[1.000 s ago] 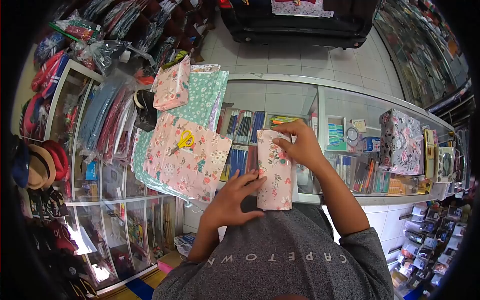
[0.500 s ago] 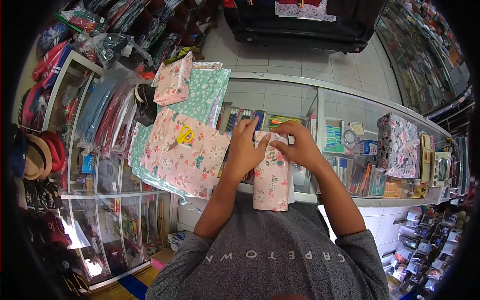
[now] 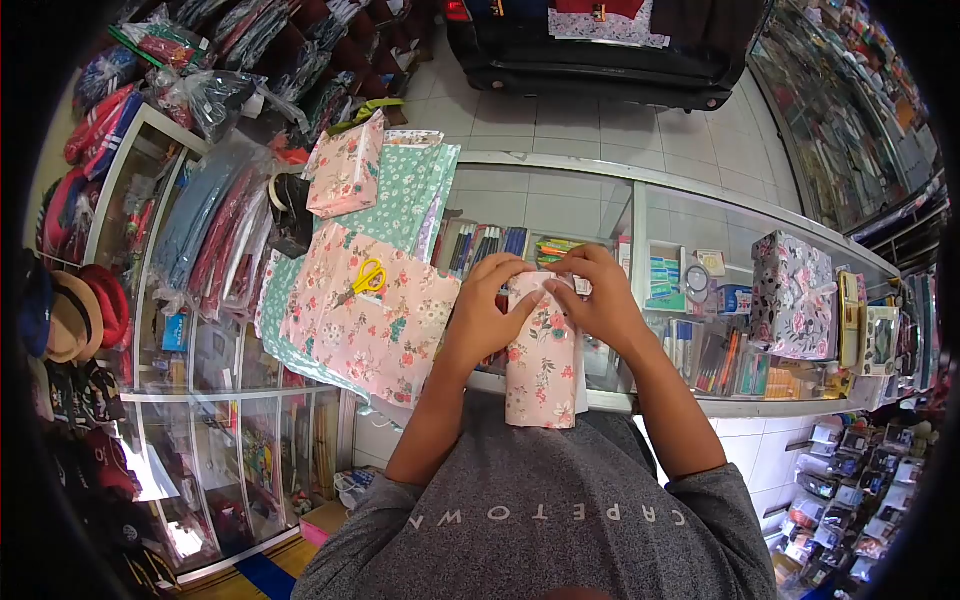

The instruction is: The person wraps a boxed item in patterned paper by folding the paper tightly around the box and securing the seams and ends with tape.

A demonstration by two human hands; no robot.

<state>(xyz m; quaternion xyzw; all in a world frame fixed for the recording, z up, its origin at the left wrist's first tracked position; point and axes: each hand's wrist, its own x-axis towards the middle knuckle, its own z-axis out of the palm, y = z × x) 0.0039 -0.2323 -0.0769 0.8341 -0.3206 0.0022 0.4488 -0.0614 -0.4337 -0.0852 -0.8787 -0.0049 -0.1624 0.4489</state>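
Observation:
A folded piece of pink floral wrapping paper (image 3: 542,375) hangs upright against the counter's front edge, its lower end near my grey shirt. My left hand (image 3: 490,315) grips its top left, fingers bent behind the edge and thumb on the front. At the top right, my right hand (image 3: 600,300) pinches the same paper, its thumb close to the left thumb. A white underside shows along the paper's right side. To the left, yellow-handled scissors (image 3: 370,276) rest on a larger pink floral sheet (image 3: 400,340).
Under that sheet lie green floral sheets (image 3: 405,190), with a wrapped pink box (image 3: 345,172) on top. A black tape dispenser (image 3: 290,212) stands beside them. The glass counter (image 3: 740,195) holds pens and stationery. A grey floral box (image 3: 793,295) is on its right.
Both hands have shifted slightly, and the folded paper's lower end sits a little lower. My left fingers have curled down over the top edge. The scissors have stayed put.

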